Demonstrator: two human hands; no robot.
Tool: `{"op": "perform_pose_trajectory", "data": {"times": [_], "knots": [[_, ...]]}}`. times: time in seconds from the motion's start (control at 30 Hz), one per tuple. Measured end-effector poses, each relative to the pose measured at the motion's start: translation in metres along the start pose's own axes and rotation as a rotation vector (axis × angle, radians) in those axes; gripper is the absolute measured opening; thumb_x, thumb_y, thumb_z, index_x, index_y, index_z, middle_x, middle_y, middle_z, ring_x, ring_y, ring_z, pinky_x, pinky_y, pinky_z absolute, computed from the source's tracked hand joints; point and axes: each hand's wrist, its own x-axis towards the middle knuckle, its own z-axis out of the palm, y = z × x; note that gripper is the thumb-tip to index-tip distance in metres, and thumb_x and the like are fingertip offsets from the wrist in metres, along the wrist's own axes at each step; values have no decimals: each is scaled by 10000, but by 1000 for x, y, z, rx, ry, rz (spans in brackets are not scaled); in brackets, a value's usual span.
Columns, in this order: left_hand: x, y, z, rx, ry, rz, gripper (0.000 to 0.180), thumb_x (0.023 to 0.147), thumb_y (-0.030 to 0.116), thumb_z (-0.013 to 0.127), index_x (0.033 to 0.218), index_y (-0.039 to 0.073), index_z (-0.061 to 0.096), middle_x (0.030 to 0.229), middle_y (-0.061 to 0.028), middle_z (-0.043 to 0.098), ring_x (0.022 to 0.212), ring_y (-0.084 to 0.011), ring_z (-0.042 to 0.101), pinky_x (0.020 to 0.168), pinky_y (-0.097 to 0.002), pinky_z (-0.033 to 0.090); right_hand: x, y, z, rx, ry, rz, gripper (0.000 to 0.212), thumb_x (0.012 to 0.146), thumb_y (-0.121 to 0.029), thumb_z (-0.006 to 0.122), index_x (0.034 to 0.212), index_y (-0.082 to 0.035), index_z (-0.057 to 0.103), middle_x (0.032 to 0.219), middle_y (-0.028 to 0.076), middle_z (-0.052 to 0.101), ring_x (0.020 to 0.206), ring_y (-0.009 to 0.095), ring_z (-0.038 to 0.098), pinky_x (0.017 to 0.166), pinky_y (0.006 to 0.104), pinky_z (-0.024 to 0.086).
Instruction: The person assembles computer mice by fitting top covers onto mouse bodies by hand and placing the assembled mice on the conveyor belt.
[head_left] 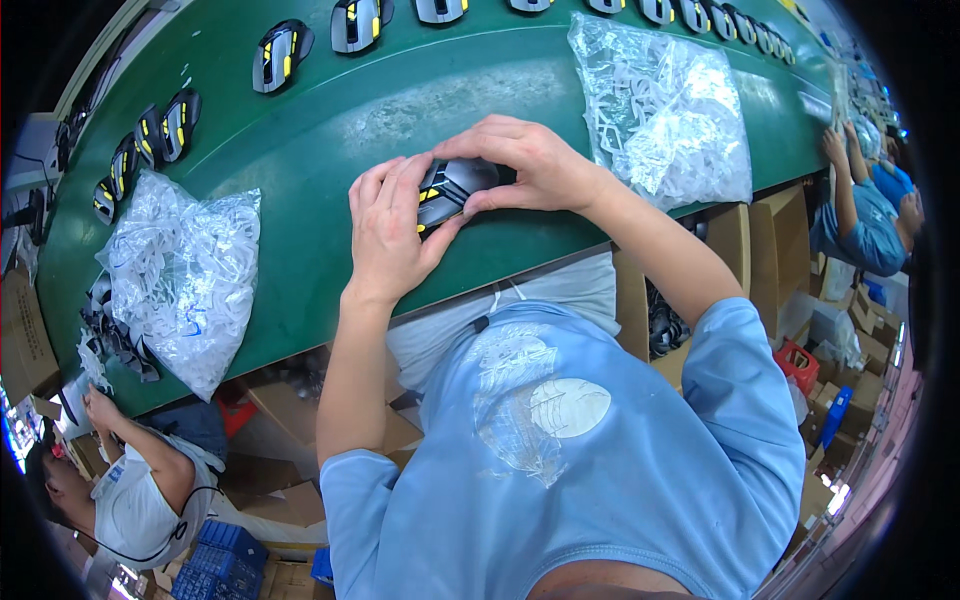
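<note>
Between my two hands, close to the near edge of the green bench [330,250], is a black computer mouse shell [458,188] with yellow accents. My left hand [390,215] closes on its left side, fingers bent over the far edge and thumb at the near edge. From the other side my right hand [525,165] grips it, with index finger at the far edge and thumb on the near right edge. Its underside is hidden, as are some fingertips.
Clear plastic bags of small translucent parts lie left [185,270] and right [665,115]. A row of similar mice [357,22] runs along the far side, with several more at left. Dark parts [115,325] lie by the left bag. Co-workers sit at left [150,490] and right [865,220].
</note>
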Motion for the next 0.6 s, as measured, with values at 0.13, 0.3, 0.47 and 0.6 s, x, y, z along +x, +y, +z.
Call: {"op": "perform_pose_trajectory", "data": {"times": [0.13,0.3,0.47,0.6], "knots": [[1,2,0,-4,12,23,770,779,311,930,1430,53,609,1327,-150,688,1276,-359,591,1121,-515,410,-10,3,-3,-62,-41,-46,671,837,-340,910,1402,-56,685,1331,103,740,1180,333,687,1012,446,565],[0,2,-1,4,9,13,771,781,308,933,1431,47,610,1318,-161,687,1273,-358,594,1124,-513,410,-12,-1,-18,-335,-106,58,653,850,-434,867,1420,-166,698,1244,63,749,1205,295,630,1061,485,503],[1,2,-1,16,10,13,777,794,298,938,1442,37,598,1317,-158,685,1258,-367,603,1108,-500,422,-23,-3,-9,-411,37,105,706,794,-431,903,1417,-169,698,1220,50,752,1136,288,644,1011,450,531],[1,3,0,8,16,7,768,801,301,935,1439,38,599,1313,-156,691,1258,-365,603,1118,-497,418,-28,0,-16,-344,30,131,715,763,-389,929,1400,-152,704,1220,55,752,1084,293,654,972,410,563]]}}
